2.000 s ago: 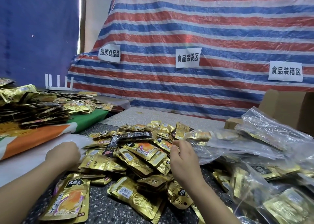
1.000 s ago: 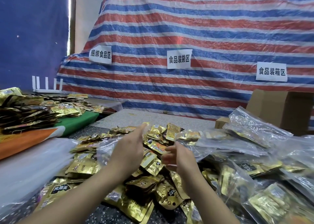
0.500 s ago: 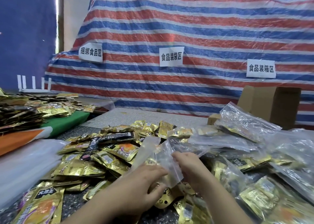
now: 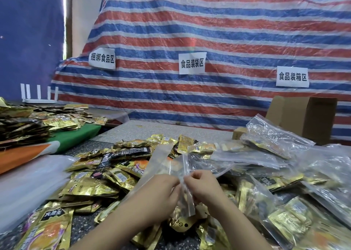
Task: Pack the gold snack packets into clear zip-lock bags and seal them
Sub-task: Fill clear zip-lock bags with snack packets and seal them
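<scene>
Pinching an empty clear zip-lock bag between both hands, I am holding it up over the heap of gold snack packets at the middle of the speckled table. My left hand is curling its fingers round the bag's edge from the 9 o'clock side, and my right hand is nipping the same edge from 3 o'clock, fingertips almost meeting. The bag is standing roughly upright, its upper part fanning toward 12 o'clock, a narrow strip of it hanging down between my wrists. I cannot tell whether its mouth is parted or closed.

Loose packets are lying scattered from 7 o'clock round to 12 o'clock of my hands, one large packet sitting at the near 8 o'clock corner. Filled bags, already holding gold packets, are piling up from 1 to 5 o'clock. A cardboard box is standing behind them at 2 o'clock. At 10 o'clock a further pile of packets is resting on a green and orange sheet, with a white router beyond it. A striped tarpaulin carrying three paper signs is filling the background.
</scene>
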Available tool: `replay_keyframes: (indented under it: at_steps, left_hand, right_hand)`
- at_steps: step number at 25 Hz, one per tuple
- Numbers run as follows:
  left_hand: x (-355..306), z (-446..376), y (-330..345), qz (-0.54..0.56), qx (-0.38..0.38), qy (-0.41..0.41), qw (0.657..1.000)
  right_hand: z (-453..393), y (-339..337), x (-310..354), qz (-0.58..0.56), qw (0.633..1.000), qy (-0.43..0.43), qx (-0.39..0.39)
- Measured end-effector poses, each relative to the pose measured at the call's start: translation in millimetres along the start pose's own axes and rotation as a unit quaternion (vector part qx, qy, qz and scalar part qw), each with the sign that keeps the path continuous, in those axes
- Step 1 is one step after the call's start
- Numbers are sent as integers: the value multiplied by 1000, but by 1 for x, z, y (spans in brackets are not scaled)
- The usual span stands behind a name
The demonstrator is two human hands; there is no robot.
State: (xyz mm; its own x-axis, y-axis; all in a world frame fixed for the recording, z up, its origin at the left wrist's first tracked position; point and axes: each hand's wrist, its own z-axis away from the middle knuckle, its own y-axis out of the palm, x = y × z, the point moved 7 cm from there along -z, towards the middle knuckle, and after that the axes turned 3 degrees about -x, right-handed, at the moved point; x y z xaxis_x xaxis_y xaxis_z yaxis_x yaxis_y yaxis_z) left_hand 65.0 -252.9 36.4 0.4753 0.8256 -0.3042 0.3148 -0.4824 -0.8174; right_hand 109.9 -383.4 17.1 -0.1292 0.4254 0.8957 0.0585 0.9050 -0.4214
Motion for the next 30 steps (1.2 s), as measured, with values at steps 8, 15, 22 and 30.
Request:
replay_keyframes:
  at_steps: [8, 15, 22, 30]
  left_hand:
    - [8, -9, -4, 142, -133, -113, 974]
    - [29, 1, -5, 158, -93, -133, 974]
    - [36, 3, -8, 252, -66, -152, 954]
    - [28, 5, -2, 391, 15, -124, 912]
  right_hand:
    - [14, 12, 25, -123, 990, -66, 32]
    - [18, 21, 30, -101, 988, -103, 51]
    - [29, 23, 43, -51, 979, -172, 101]
    - [31, 19, 39, -93, 966, -158, 180]
